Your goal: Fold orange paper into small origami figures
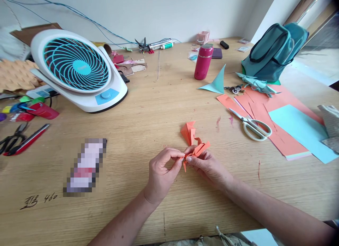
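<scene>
Between my two hands, just above the wooden table (127, 161), is a folded orange paper figure (199, 149) with several narrow, pointed parts. My left hand (164, 168) is closed, pinching a small tip at the figure's left side between thumb and forefinger. Thumb on top and fingers underneath, my right hand (209, 166) grips the figure's body. A thin orange point hangs down between the hands. Right behind the fingers, a fan-shaped orange folded piece (188, 132) shows; whether it joins the held figure I cannot tell.
White-handled scissors (255, 129) lie on orange paper sheets (288, 97) at right, beside a light blue sheet (299, 129). A blue folded paper figure (258, 84), pink bottle (203, 62) and teal bag (272, 52) stand behind. At left are a fan (79, 69) and a blurred-out phone-like object (86, 165).
</scene>
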The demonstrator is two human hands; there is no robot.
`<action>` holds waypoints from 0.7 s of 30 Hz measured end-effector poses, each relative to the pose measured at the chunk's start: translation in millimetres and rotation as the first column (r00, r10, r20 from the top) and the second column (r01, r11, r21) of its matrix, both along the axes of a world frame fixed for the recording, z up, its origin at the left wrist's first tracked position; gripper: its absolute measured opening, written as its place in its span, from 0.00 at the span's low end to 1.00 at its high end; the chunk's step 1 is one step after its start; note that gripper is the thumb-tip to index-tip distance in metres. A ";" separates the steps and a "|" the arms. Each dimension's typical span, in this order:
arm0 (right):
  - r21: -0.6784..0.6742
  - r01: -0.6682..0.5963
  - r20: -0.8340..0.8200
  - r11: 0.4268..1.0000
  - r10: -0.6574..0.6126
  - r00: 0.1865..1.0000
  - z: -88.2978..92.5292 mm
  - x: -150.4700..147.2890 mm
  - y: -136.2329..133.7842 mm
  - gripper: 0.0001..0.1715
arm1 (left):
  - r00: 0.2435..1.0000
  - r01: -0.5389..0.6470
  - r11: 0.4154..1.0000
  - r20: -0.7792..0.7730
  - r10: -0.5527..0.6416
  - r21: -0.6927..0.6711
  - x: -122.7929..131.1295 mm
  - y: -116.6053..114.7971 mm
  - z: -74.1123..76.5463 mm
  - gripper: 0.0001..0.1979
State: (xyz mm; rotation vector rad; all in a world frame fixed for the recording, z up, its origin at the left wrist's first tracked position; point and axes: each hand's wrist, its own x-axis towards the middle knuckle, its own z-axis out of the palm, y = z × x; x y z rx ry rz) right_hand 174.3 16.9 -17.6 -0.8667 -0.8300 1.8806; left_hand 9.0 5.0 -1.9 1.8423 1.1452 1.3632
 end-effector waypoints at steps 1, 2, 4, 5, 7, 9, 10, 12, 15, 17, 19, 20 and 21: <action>0.005 -0.001 0.001 1.000 0.001 1.000 0.4 -0.1 0.1 0.14 | 1.000 -0.010 1.000 0.005 0.010 -0.013 0.3 -0.4 0.4 0.08; 0.002 0.001 0.004 1.000 -0.001 1.000 0.8 -0.1 0.3 0.14 | 1.000 -0.020 0.999 0.006 0.020 -0.026 0.5 -0.8 0.6 0.07; -0.016 0.007 0.014 1.000 -0.007 1.000 1.3 0.0 0.6 0.15 | 0.999 -0.037 0.998 -0.002 0.037 -0.051 0.7 -1.3 0.7 0.06; -0.022 0.006 0.021 1.000 -0.006 1.000 1.4 0.2 0.7 0.15 | 0.999 -0.043 0.997 -0.006 0.043 -0.062 0.8 -1.4 0.6 0.06; -0.028 -0.001 0.031 1.000 0.002 1.000 1.3 0.5 0.8 0.16 | 0.999 -0.047 0.996 -0.011 0.047 -0.080 1.0 -1.6 -0.1 0.05; -0.025 -0.009 0.031 1.000 0.009 0.999 0.9 0.5 0.7 0.15 | 0.999 -0.049 0.994 -0.007 0.049 -0.099 1.1 -1.7 -1.2 0.05; -0.022 -0.009 0.029 1.000 0.010 1.000 0.8 0.3 0.6 0.15 | 0.999 -0.051 0.992 -0.003 0.051 -0.113 1.2 -1.8 -1.8 0.05; -0.009 0.008 0.034 1.000 -0.008 0.999 1.2 -0.5 0.5 0.15 | 0.998 -0.056 0.988 0.008 0.058 -0.142 1.2 -1.7 -2.9 0.05; 0.044 0.053 0.072 0.998 -0.056 0.996 2.8 -2.5 0.7 0.15 | 0.998 -0.058 0.983 0.018 0.063 -0.174 1.4 -1.7 -3.8 0.05; 0.103 0.074 0.099 0.992 -0.084 0.991 4.0 -3.3 1.2 0.14 | 0.998 -0.049 0.983 0.017 0.053 -0.177 1.4 -2.0 -4.0 0.06; 0.165 0.087 0.125 0.982 -0.108 0.986 4.4 -2.9 1.5 0.14 | 0.999 -0.029 0.983 0.012 0.032 -0.180 1.4 -2.6 -3.5 0.07; 0.193 0.094 0.141 0.977 -0.122 0.982 4.4 -2.3 1.4 0.13 | 1.000 -0.012 0.982 0.011 0.015 -0.186 1.2 -2.9 -3.1 0.08; 0.219 0.100 0.160 0.971 -0.137 0.978 4.1 -1.4 1.2 0.13 | 1.000 0.007 0.981 0.013 -0.005 -0.194 0.9 -3.1 -2.5 0.08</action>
